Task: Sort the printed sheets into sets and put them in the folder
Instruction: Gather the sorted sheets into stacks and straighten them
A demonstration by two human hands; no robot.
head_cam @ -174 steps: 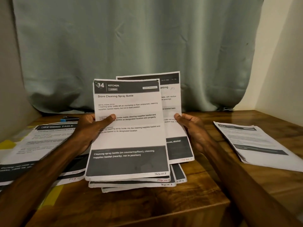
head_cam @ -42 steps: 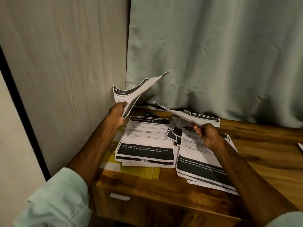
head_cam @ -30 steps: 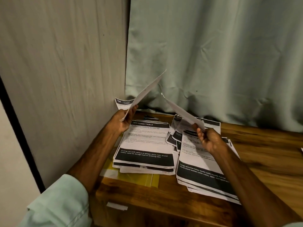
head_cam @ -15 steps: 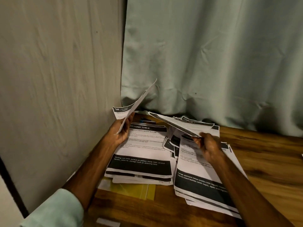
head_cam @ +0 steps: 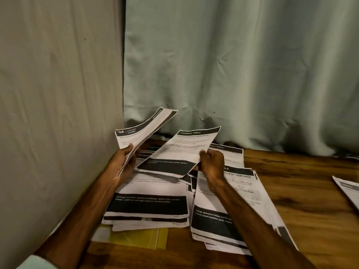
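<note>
My left hand (head_cam: 122, 164) grips a sheet headed KITCHEN (head_cam: 139, 134), raised and tilted near the wall. My right hand (head_cam: 211, 162) pinches the lower right edge of a sheet headed DRESSING TABLE (head_cam: 184, 152), held above the table. Under them lie two stacks of printed sheets: a left stack (head_cam: 147, 206) and a right stack (head_cam: 229, 206), with more sheets fanned out behind. A yellow folder (head_cam: 136, 237) lies flat under the left stack, only its front edge showing.
A wooden table (head_cam: 301, 200) carries everything. Another pile of sheets (head_cam: 347, 191) shows at the right edge. A beige wall panel (head_cam: 58, 113) stands close on the left and a pale green curtain (head_cam: 233, 65) hangs behind the table.
My right hand has lifted its sheet and turned it face up, so the DRESSING TABLE heading shows. My left hand keeps the KITCHEN sheet raised, now flatter and more open to view.
</note>
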